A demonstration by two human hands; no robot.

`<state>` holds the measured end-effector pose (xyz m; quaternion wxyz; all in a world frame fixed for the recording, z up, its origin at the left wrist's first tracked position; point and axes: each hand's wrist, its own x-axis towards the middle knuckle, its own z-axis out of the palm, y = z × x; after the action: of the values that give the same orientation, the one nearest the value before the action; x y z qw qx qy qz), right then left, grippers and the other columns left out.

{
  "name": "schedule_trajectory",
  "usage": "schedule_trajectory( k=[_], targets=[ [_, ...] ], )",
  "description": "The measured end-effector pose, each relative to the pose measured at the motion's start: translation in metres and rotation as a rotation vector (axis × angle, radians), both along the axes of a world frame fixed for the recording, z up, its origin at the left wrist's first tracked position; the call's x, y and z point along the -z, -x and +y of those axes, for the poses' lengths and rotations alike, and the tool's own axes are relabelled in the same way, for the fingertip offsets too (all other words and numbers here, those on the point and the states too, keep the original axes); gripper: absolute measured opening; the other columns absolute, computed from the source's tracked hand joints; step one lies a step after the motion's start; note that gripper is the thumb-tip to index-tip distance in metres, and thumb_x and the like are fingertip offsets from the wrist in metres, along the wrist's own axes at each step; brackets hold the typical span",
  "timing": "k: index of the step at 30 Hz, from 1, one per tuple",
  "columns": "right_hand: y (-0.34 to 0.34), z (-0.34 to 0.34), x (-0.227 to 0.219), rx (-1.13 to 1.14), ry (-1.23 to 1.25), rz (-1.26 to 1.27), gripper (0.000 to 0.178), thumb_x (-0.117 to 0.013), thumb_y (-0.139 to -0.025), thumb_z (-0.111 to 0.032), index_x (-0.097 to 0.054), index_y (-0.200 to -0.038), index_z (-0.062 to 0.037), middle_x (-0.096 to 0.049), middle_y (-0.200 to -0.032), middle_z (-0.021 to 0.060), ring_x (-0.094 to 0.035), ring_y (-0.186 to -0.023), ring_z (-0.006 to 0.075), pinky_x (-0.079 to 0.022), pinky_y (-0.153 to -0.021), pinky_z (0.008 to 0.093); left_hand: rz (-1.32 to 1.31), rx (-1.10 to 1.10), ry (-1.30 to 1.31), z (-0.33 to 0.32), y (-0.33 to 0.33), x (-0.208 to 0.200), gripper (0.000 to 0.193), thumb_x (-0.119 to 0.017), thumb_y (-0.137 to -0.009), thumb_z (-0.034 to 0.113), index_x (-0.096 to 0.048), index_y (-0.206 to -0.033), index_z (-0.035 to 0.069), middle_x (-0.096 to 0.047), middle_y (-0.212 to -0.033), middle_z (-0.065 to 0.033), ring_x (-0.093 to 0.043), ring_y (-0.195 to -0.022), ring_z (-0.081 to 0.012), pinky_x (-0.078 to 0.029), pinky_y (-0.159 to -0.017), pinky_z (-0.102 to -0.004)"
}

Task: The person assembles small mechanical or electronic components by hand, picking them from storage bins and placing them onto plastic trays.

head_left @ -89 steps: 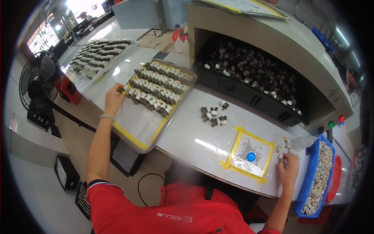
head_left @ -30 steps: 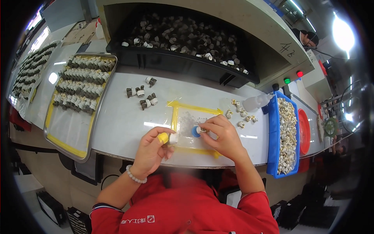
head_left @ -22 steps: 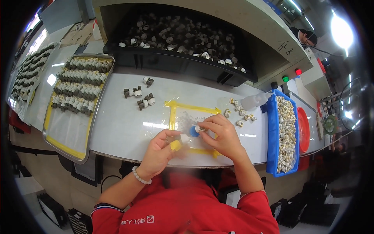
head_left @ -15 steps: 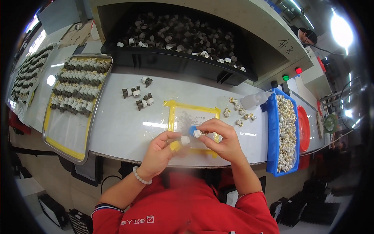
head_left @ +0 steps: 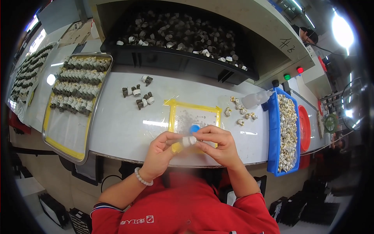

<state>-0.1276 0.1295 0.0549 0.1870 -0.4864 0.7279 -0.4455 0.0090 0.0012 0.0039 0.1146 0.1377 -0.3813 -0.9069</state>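
Observation:
My left hand (head_left: 157, 153) is closed, its fingers pinching a small white cylindrical part (head_left: 185, 141); a yellow cover (head_left: 176, 148) wraps a fingertip. My right hand (head_left: 221, 147) pinches a small white fitting (head_left: 193, 139) against the end of that part. Its far side is hidden by my fingers. Both hands hover over the near edge of a sheet framed in yellow tape (head_left: 172, 117). Just beyond the fingers sits a round blue cap or dish (head_left: 194, 128). Several white-and-gold fittings (head_left: 240, 122) lie right of the sheet, and several dark-and-white parts (head_left: 141, 103) lie to its left.
A black bin (head_left: 163, 54) full of dark-and-white parts stands at the back under a housing. On the left is a metal tray (head_left: 83, 156) with rows of parts. A blue bin (head_left: 274, 136) of fittings, a red basin (head_left: 305, 128) and a plastic squeeze bottle (head_left: 255, 100) are at right.
My right hand has come slightly left and down, bringing its fitting up against the white part in my left hand. The blue cap now shows uncovered behind the fingers.

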Motion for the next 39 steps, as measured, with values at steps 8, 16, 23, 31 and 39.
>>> schedule_trajectory(
  k=[8, 16, 23, 31, 39],
  targets=[
    [-0.006, 0.001, -0.002, 0.001, -0.065, -0.001, 0.024, -0.065, -0.071, 0.003, -0.065, -0.095, 0.0009, -0.061, -0.082, 0.0098, -0.058, -0.074, 0.0162, -0.045, -0.063, 0.0239, -0.006, -0.050, 0.123, 0.005, -0.001, 0.002, 0.020, -0.053, -0.086, 0.003, -0.049, -0.104, -0.002, -0.061, -0.090, -0.0147, -0.061, -0.074, -0.0182, -0.050, -0.067, -0.0276],
    [-0.005, 0.009, 0.001, -0.017, -0.014, -0.078, 0.021, -0.063, -0.071, 0.003, -0.065, -0.091, 0.0030, -0.062, -0.084, 0.0104, -0.059, -0.075, 0.0182, -0.046, -0.065, 0.0253, -0.022, 0.017, 0.164, 0.004, 0.000, 0.006, 0.018, -0.056, -0.084, 0.003, -0.050, -0.101, -0.002, -0.061, -0.088, -0.0149, -0.061, -0.069, -0.0183, -0.051, -0.066, -0.0275],
    [-0.008, 0.015, 0.017, -0.011, 0.135, -0.167, 0.019, -0.061, -0.072, 0.000, -0.065, -0.091, 0.0021, -0.063, -0.086, 0.0121, -0.061, -0.078, 0.0212, -0.047, -0.069, 0.0282, 0.014, 0.057, 0.194, 0.001, -0.002, 0.006, 0.018, -0.055, -0.084, 0.000, -0.050, -0.101, -0.004, -0.060, -0.090, -0.0126, -0.062, -0.074, -0.0167, -0.052, -0.067, -0.0267],
    [0.028, 0.045, 0.011, 0.133, 0.034, 0.364, 0.016, -0.062, -0.073, -0.002, -0.063, -0.089, 0.0017, -0.062, -0.087, 0.0125, -0.060, -0.080, 0.0244, -0.047, -0.071, 0.0300, -0.075, 0.044, 0.178, 0.000, -0.013, -0.011, 0.024, -0.056, -0.080, -0.005, -0.049, -0.102, -0.001, -0.058, -0.091, -0.0070, -0.059, -0.082, -0.0131, -0.051, -0.070, -0.0249],
    [0.074, 0.094, 0.024, 0.505, -0.243, 0.608, 0.024, -0.060, -0.074, -0.001, -0.059, -0.098, 0.0005, -0.054, -0.098, 0.0143, -0.054, -0.090, 0.0282, -0.044, -0.075, 0.0327, -0.154, -0.600, 0.899, -0.082, -0.080, -0.035, 0.029, -0.061, -0.074, -0.007, -0.052, -0.100, 0.000, -0.056, -0.091, -0.0040, -0.053, -0.079, -0.0083, -0.044, -0.069, -0.0196]
  ],
)
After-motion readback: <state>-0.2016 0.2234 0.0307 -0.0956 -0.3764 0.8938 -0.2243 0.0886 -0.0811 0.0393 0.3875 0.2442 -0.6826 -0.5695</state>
